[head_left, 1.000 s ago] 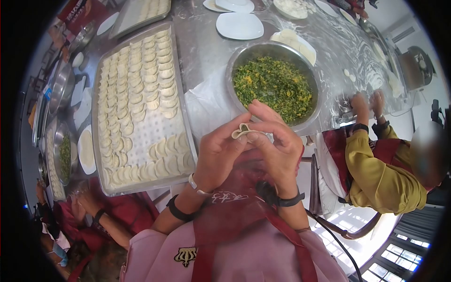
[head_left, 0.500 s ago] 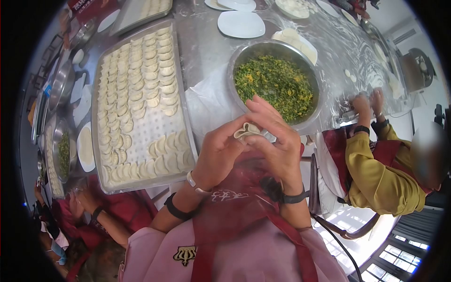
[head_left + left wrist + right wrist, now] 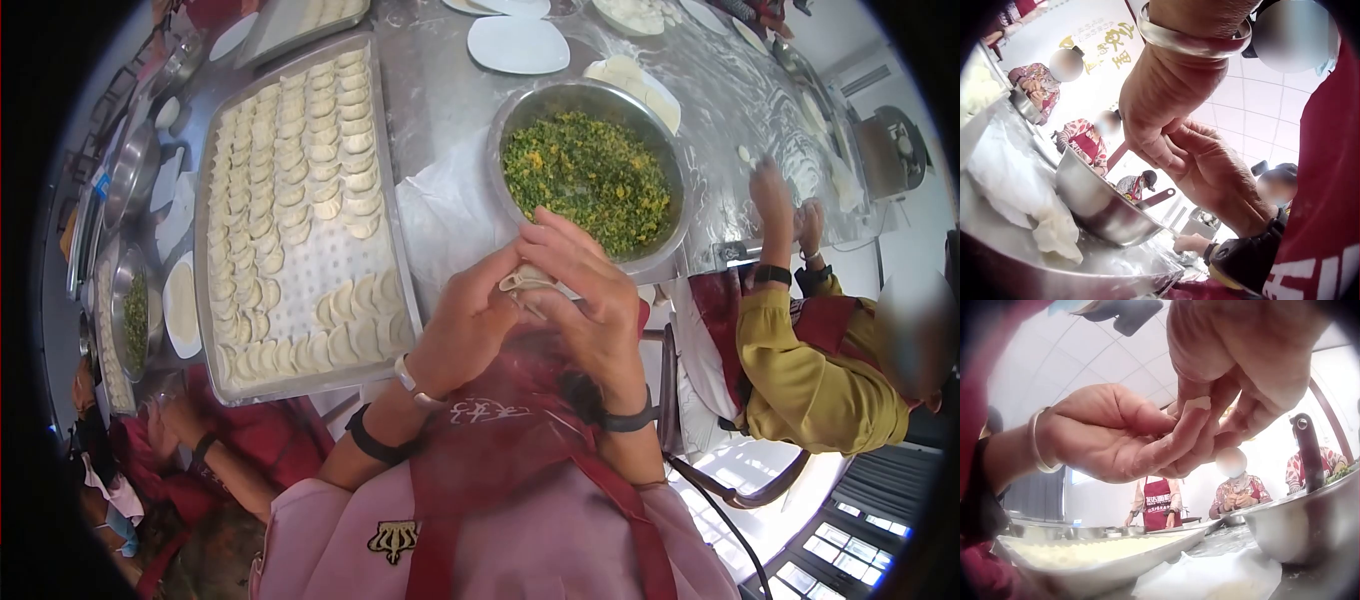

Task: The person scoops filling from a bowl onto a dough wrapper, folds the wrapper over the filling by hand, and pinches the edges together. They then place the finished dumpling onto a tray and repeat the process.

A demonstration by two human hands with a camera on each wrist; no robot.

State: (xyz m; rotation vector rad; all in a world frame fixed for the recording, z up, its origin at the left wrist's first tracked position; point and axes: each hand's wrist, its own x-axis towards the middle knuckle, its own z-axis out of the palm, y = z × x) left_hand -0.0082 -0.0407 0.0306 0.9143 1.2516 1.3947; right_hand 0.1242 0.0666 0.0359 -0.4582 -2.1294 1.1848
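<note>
In the head view, a pale dough dumpling point(image 3: 526, 279) is held between both hands in front of the apron, its upper edge folded with a narrow opening. My left hand point(image 3: 478, 318) pinches its left side with thumb and fingers. On the other side my right hand point(image 3: 592, 305) grips it, thumb laid across the near face and fingers bent over behind. Both wrist views show the left hand point(image 3: 1169, 103) and right hand point(image 3: 1254, 362) meeting at the fingertips, which mostly hide the dumpling. Just beyond the hands stands a steel bowl point(image 3: 683, 215) of chopped green and yellow filling point(image 3: 585, 180).
A metal tray point(image 3: 300, 388) with rows of dumplings point(image 3: 345, 345) lies at the left. Behind the bowl are a plate of dough wrappers point(image 3: 640, 90) and a white plate point(image 3: 518, 45). A person in a yellow sleeve point(image 3: 815, 380) works at the floured table point(image 3: 720, 160) on the right.
The dumpling's looped edge has been pressed narrower, and its green filling shows less. My right fingers have drawn in over it. The neighbour's hand on the right has reached farther over the table.
</note>
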